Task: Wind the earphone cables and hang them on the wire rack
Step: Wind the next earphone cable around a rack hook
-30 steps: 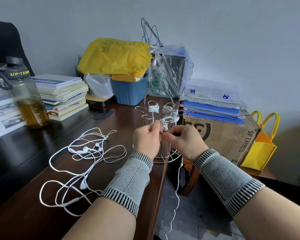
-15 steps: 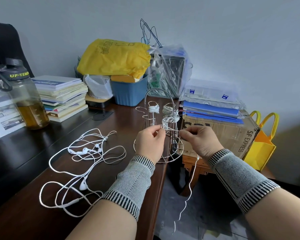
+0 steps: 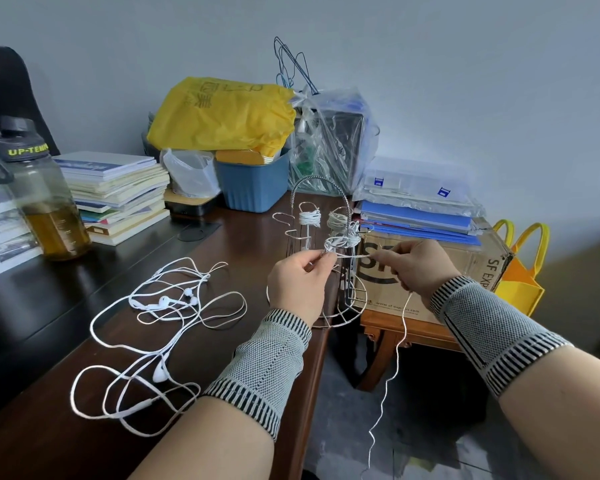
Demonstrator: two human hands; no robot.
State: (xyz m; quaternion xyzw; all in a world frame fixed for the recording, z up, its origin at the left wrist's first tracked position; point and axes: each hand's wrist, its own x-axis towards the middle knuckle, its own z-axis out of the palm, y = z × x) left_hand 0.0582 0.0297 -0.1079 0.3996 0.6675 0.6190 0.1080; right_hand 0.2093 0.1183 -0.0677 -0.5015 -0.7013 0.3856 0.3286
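At the right edge of the desk (image 3: 222,393), the left hand (image 3: 297,284) pinches the small coil of earphone cable (image 3: 400,344) beside the wire rack (image 3: 326,237), and the right hand (image 3: 418,268) pinches the strand running to it. The free tail hangs past the desk edge toward the floor. To wind well, I judge the right hand should keep that strand taut and lay even turns while the left holds the coil steady.

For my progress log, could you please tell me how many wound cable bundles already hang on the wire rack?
2: a white bundle on the rack's left hook and a greyish bundle right of it; others may be hidden.
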